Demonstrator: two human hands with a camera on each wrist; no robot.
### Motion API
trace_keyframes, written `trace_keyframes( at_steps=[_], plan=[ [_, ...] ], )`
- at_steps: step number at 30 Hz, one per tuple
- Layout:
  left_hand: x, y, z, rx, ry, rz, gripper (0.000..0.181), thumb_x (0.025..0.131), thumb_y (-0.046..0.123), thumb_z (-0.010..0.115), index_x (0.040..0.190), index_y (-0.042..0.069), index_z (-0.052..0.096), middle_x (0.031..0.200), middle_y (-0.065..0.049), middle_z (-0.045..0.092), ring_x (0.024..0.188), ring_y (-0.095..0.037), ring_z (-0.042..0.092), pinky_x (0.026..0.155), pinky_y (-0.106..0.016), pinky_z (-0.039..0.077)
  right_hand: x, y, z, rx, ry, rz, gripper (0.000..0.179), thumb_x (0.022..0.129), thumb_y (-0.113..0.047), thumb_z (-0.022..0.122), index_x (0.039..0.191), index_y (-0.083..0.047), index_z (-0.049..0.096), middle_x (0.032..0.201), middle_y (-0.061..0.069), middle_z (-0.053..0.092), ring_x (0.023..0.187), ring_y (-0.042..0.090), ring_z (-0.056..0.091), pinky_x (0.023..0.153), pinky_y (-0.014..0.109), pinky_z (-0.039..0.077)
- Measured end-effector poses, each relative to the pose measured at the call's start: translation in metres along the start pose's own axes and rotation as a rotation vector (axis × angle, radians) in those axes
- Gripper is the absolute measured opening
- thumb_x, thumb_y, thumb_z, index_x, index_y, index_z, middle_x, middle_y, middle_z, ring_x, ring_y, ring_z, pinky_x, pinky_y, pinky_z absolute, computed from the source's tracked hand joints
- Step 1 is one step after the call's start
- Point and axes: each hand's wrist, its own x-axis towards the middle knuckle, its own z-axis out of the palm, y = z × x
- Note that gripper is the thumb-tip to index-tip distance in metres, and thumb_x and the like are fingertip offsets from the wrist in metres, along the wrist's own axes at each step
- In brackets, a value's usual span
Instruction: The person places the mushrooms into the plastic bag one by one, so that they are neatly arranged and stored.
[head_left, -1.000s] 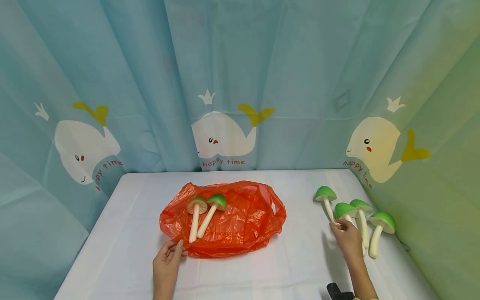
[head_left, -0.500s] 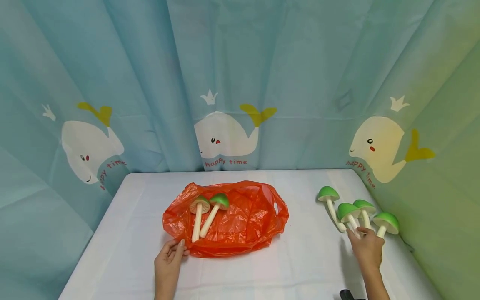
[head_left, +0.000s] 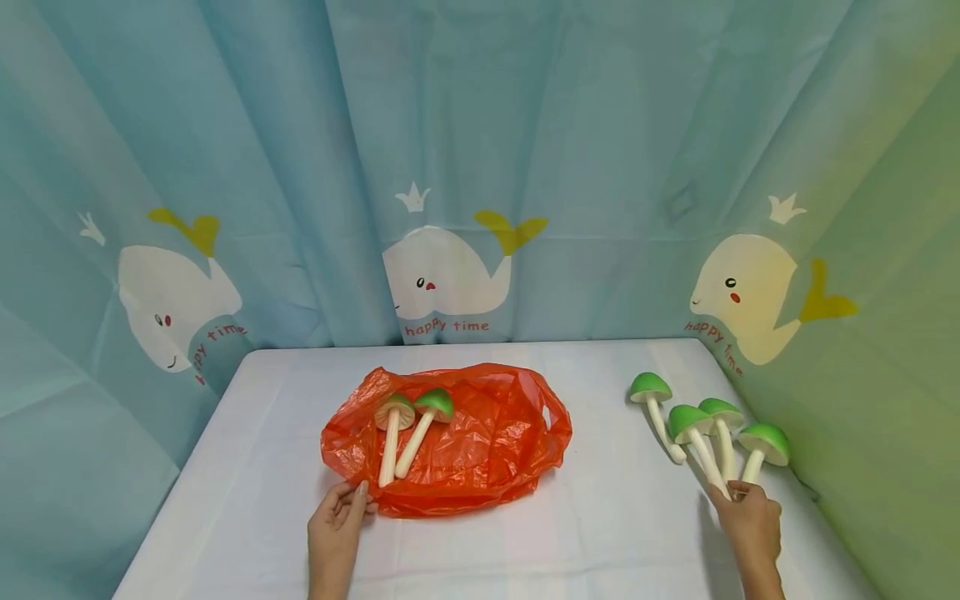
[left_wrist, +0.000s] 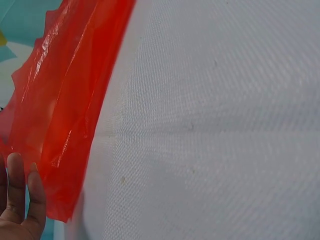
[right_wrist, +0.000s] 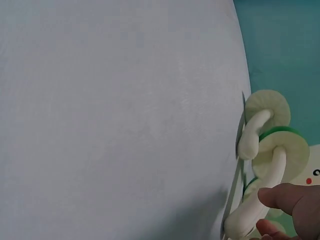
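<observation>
My left hand pinches the near left edge of a red plastic bag, which lies spread on the table. Two green-capped toy mushrooms lie on the bag's left part, a left one and a right one. At the right, my right hand has thumb and fingers around the lower stem of a toy mushroom. Beside it lie another mushroom and a rightmost one, its stem end hidden by the hand. The right wrist view shows the thumb against the pale stem.
Apart from that cluster, one more mushroom lies to its left. The white table ends at a blue curtain with whale prints behind it. A green curtain side borders the right edge.
My right hand has left the leftmost mushroom's stem and moved right and nearer, to the stem of the neighbouring mushroom. The left hand stays at the bag's edge.
</observation>
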Motion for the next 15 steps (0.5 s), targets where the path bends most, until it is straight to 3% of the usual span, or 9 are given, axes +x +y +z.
trace_keyframes(
  at_steps=[5,15],
  plan=[
    [0.0002,-0.0004,-0.0003,-0.016,0.004,0.000,0.030,0.095,0.022,0.059,0.105,-0.006,0.057,0.085,-0.015,0.061,0.069,-0.011,0.062,0.065,-0.022,0.056,-0.0010,0.0049,0.0015,0.003,-0.011,0.007,0.041,0.086,-0.021,0.059,0.112,0.009,0.053,0.103,0.033,0.045,0.089,0.045,0.047,0.050,0.043,0.043],
    [-0.0008,0.0018,0.0003,-0.018,-0.002,-0.014,0.030,0.095,0.022,0.059,0.105,-0.006,0.057,0.086,-0.015,0.060,0.069,-0.010,0.062,0.065,-0.022,0.056,-0.0017,0.0052,0.0031,0.000,0.038,-0.031,0.034,0.082,-0.014,0.060,0.105,0.009,0.055,0.091,0.025,0.056,0.076,0.035,0.053,0.047,0.033,0.039]
  ],
)
